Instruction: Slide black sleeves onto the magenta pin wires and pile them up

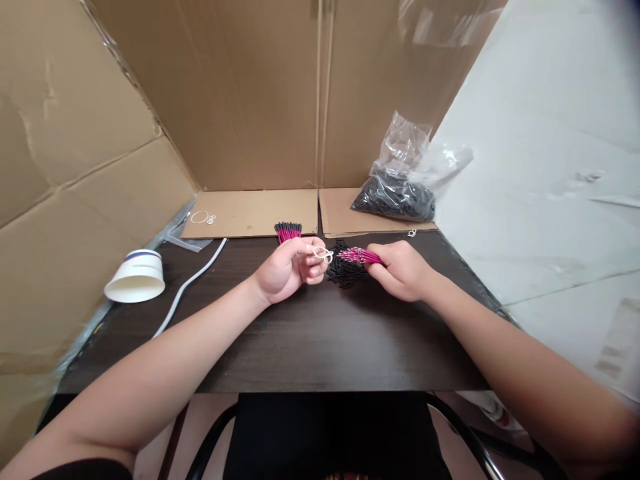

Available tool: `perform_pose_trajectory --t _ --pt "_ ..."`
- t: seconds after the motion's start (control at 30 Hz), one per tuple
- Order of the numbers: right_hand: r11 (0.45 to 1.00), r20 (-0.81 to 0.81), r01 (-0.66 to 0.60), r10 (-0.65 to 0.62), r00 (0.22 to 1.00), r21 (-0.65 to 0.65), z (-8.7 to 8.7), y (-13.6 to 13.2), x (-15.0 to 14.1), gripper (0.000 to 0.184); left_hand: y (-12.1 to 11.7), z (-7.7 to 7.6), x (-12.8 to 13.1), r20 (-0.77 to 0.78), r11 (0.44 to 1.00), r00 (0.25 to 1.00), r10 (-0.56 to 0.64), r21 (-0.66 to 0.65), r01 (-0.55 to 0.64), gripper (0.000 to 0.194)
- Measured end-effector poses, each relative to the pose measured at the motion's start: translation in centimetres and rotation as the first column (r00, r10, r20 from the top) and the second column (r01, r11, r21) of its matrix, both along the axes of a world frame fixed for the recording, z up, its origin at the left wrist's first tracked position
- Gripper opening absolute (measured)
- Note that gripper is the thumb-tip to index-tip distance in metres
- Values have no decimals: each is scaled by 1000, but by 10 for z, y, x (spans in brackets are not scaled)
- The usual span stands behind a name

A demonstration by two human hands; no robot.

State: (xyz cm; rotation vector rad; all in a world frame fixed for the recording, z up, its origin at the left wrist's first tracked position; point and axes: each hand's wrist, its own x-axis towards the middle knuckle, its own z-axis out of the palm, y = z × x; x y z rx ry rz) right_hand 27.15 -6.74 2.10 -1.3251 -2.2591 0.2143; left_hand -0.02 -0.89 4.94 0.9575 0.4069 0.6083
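Observation:
Between the thumb and fingers of my left hand (pixel 293 270) is a looped white rubber band (pixel 323 254). My right hand (pixel 404 270) is closed round a bundle of magenta wires (pixel 359 256), whose silvery ends point left toward the band. The band and the wire ends are close together; I cannot tell whether they touch. Below and behind them lies a pile of short black sleeves (pixel 345 272) on the dark table (pixel 320 347). A second bundle of magenta wires with black tips (pixel 289 231) rests just behind my left hand, partly hidden by it.
A clear plastic bag of black sleeves (pixel 397 193) stands at the back right on a cardboard strip (pixel 250 207). More white bands (pixel 203 217) lie at the back left. On the left are a tipped paper cup (pixel 136 277) and a grey cable (pixel 187 283). Cardboard walls (pixel 240 87) enclose the back and left.

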Motion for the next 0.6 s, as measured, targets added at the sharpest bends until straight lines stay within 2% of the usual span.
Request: perform_pose_trajectory --t 0.1,0.17,0.27,0.4,0.5,0.6 --pt "1000 -75 -3 4 997 13 -1 1 0 25 1 -5 1 -50 997 998 48 69 -45 20" --pt "1000 -120 -22 24 993 19 -2 1 -2 25 0 -11 2 -114 992 992 45 125 -31 18" --pt "999 -151 -32 35 988 27 -2 0 -4 24 -2 -17 2 -167 980 986 -30 190 62 18" --pt "998 -197 -38 47 979 51 -2 0 -5 23 -7 -19 2 -241 941 958 -159 256 220 19" --pt "997 -252 -70 70 965 12 -2 -1 -7 23 -9 -19 3 -319 927 939 -125 299 225 20" --pt "990 -317 -110 77 945 -90 -2 -3 -12 28 -11 -22 7 -369 929 927 -72 313 197 21"
